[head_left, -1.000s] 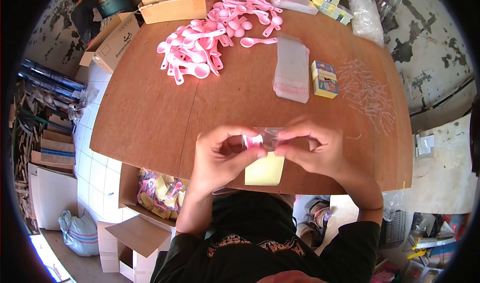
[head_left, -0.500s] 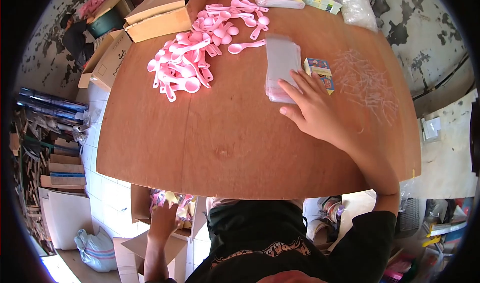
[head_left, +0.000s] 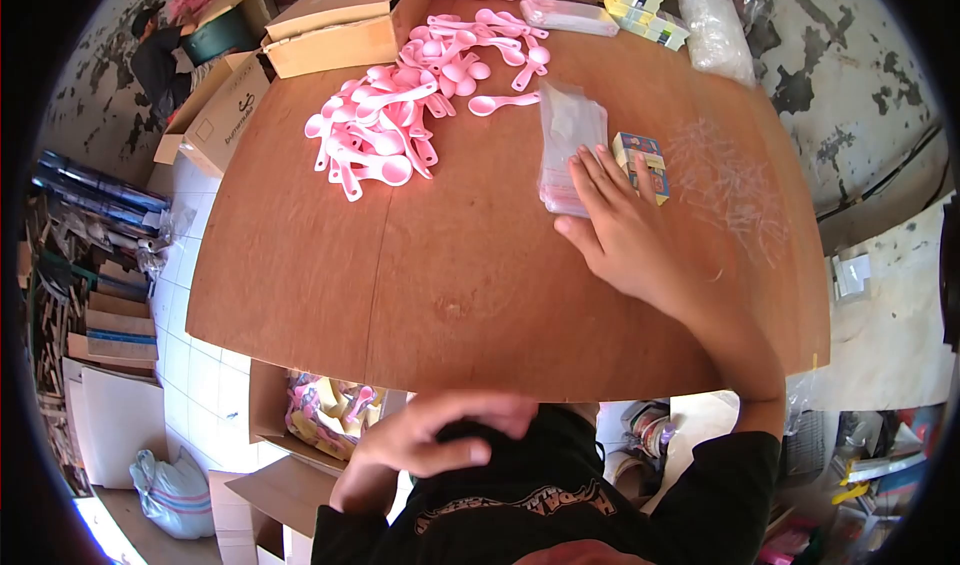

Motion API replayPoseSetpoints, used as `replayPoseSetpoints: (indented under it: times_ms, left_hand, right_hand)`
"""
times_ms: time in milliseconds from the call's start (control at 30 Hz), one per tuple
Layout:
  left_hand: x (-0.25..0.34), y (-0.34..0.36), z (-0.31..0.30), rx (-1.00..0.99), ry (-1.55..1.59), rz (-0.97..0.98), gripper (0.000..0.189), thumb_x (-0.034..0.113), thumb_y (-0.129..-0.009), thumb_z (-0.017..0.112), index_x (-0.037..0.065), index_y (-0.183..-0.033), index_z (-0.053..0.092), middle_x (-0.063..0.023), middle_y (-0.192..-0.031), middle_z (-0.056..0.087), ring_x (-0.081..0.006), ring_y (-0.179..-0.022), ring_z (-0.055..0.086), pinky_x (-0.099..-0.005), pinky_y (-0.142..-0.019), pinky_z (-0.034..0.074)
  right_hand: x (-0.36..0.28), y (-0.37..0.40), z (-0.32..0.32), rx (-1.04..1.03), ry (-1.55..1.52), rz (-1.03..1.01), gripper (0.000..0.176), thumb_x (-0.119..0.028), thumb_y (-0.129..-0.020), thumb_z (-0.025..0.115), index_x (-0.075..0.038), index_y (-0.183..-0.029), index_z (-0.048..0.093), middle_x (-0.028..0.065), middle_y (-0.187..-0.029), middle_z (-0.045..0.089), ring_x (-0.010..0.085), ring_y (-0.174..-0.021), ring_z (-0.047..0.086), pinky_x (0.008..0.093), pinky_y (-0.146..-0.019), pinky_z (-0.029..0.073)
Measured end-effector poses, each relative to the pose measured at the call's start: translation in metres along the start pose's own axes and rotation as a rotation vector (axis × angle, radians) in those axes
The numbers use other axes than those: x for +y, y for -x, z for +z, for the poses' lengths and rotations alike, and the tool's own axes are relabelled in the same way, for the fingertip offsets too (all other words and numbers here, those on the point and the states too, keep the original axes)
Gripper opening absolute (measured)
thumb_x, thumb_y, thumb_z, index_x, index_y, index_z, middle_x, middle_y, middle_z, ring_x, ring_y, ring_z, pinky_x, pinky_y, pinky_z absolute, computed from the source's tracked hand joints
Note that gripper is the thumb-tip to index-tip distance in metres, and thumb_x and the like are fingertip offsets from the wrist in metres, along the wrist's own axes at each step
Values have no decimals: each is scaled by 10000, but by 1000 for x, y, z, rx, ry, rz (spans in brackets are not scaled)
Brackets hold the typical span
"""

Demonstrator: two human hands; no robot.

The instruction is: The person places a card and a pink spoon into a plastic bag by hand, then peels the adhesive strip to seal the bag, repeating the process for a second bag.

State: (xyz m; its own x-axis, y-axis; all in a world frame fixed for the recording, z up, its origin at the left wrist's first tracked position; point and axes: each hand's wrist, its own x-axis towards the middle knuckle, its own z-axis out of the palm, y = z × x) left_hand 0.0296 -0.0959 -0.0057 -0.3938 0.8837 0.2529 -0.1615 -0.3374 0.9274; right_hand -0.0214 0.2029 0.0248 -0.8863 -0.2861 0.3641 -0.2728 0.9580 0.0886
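My right hand (head_left: 625,230) lies with its fingers stretched over the near right edge of a stack of clear plastic bags (head_left: 572,130). Beside those fingers is a small stack of printed cards or boxes (head_left: 641,155), partly covered by them. My left hand (head_left: 440,435), slightly blurred, hangs in front of my body below the table edge, thumb and fingers apart, with nothing seen in it. Pink plastic spoons (head_left: 375,125) lie heaped on the left of the table, and a single pink spoon (head_left: 503,103) rests next to the bags.
Thin clear strips (head_left: 735,185) are scattered at the table's right. An open carton (head_left: 265,405) of colourful packed items stands below the near edge. A cardboard box (head_left: 345,25), a bag pack (head_left: 570,17) and yellow boxes (head_left: 645,10) line the back. A person (head_left: 160,65) is at far left.
My left hand has come out of the carton and moved right, in front of my body. My right hand stays by the bags, shifted slightly. The camera view has tilted a little.
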Motion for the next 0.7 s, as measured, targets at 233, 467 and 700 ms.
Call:
replayPoseSetpoints:
  times_ms: [233, 467, 700]
  left_hand:
    - [-14, -63, 0, 506, 553, 152, 523, 200, -937, 556, -1, -1377, 356, -192, -1360, 438, -290, -1190, 503, -409, -1022, 391]
    - [-30, -64, -13, 711, 642, 195, 313, 171, -970, 462, 14, -1240, 479, -155, -1149, 613, -269, -1065, 611, -420, -941, 502]
    - [-26, -68, -23, 725, 1177, 243, 267, 181, -992, 420, 86, -1223, 514, -80, -1210, 605, -201, -1089, 605, -389, -975, 485]
  right_hand:
    - [-63, 34, -57, -152, -178, -403, 606, -449, -879, 533, -21, -1305, 478, 170, -1388, 431, 302, -1329, 361, 582, -1086, 177]
    - [-29, 31, -57, 32, -194, -243, 435, -321, -825, 632, -145, -1220, 578, 142, -1288, 514, 294, -1199, 475, 541, -1016, 315]
    - [64, 25, -22, 12, -31, 178, 262, -83, -788, 650, -41, -1046, 628, 133, -1041, 628, 313, -967, 588, 403, -850, 470]
